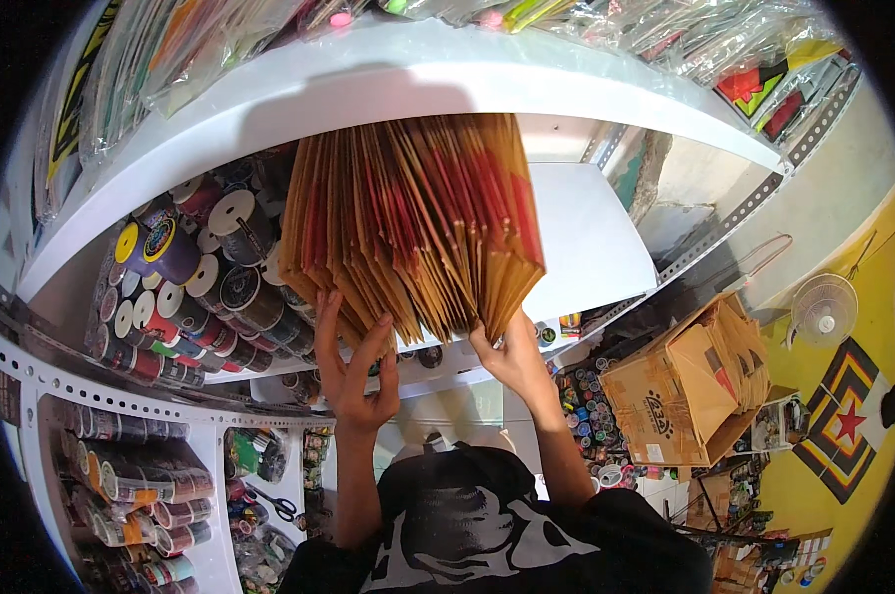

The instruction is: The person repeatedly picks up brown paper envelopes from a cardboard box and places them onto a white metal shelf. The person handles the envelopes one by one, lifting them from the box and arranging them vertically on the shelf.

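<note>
A thick row of folded brown paper pieces with red areas (418, 230), perhaps envelopes or bags, stands on a white metal shelf. At its near left edge is my left hand (358, 364), palm up, with the fingers spread against the lower edges. My right hand (508, 353) touches the near right edges, its thumb at the fold ends. Whether either hand bears the weight of the row, I cannot tell. The row's far end is hidden under the upper shelf.
Thread spools (247, 297) are stacked left of the row. The upper shelf (433, 82) holds plastic-wrapped goods and overhangs the row. A slotted metal upright (744, 211) stands at right. Beyond are an open cardboard box (652, 405) and a fan (824, 310). Scissors (280, 505) lie lower left.
</note>
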`<state>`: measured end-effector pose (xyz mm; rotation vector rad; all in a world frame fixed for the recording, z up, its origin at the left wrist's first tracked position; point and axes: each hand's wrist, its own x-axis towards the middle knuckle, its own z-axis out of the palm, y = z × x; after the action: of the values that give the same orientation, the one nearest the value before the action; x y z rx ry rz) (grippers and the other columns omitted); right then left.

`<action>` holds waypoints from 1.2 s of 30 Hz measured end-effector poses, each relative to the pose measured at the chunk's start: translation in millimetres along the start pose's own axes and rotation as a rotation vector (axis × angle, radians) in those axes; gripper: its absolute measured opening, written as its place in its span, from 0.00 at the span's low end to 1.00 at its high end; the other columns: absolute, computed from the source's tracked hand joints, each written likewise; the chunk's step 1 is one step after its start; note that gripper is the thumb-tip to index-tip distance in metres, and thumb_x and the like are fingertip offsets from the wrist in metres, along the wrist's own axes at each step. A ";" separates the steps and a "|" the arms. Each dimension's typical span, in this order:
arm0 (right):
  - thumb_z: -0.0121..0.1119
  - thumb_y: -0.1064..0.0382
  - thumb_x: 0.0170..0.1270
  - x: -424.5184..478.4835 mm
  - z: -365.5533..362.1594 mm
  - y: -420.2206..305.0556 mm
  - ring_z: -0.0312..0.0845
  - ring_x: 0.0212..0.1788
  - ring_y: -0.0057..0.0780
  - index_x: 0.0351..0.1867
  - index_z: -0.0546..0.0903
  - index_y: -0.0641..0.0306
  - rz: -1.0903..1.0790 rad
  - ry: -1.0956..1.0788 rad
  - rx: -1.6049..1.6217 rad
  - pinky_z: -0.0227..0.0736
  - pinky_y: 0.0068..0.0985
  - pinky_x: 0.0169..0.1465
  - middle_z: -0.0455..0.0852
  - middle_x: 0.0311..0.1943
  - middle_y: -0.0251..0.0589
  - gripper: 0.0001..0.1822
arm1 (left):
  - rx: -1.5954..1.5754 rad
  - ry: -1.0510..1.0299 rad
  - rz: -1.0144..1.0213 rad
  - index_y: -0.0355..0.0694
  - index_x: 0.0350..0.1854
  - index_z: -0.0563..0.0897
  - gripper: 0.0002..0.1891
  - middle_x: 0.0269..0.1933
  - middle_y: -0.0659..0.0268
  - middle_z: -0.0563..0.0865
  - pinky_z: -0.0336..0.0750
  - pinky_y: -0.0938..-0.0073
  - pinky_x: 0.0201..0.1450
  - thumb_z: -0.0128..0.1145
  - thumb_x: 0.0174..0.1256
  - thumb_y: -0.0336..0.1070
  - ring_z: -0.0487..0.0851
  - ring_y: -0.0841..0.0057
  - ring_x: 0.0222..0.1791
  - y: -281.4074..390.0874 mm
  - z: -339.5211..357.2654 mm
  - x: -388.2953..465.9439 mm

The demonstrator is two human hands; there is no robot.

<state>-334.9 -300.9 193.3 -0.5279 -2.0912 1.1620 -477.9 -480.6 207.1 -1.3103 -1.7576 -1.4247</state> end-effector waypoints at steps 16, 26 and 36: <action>0.71 0.73 0.65 5.0 -20.1 4.5 0.49 0.87 0.51 0.89 0.46 0.64 -0.118 -0.042 0.166 0.48 0.43 0.87 0.51 0.87 0.58 0.57 | 0.118 -0.009 0.053 0.41 0.65 0.87 0.19 0.80 0.42 0.67 0.59 0.35 0.82 0.53 0.79 0.38 0.62 0.38 0.83 5.9 -3.5 2.4; 0.53 0.84 0.55 12.5 -36.3 7.4 0.51 0.87 0.52 0.88 0.52 0.63 -0.107 -0.046 0.027 0.47 0.40 0.87 0.57 0.86 0.58 0.54 | 0.121 -0.012 0.047 0.41 0.64 0.87 0.19 0.80 0.42 0.68 0.59 0.35 0.82 0.53 0.80 0.38 0.61 0.38 0.83 8.0 -4.8 2.8; 0.56 0.84 0.58 18.1 -32.3 9.5 0.49 0.88 0.52 0.89 0.49 0.60 -0.106 -0.078 0.084 0.46 0.40 0.87 0.53 0.87 0.56 0.55 | 0.115 -0.018 0.042 0.41 0.65 0.87 0.19 0.80 0.42 0.68 0.60 0.35 0.82 0.52 0.81 0.40 0.63 0.37 0.83 10.7 -6.3 2.3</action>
<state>-323.7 -265.9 203.8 -0.3330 -2.0983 1.2204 -470.2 -485.8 215.6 -1.2951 -1.7853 -1.2736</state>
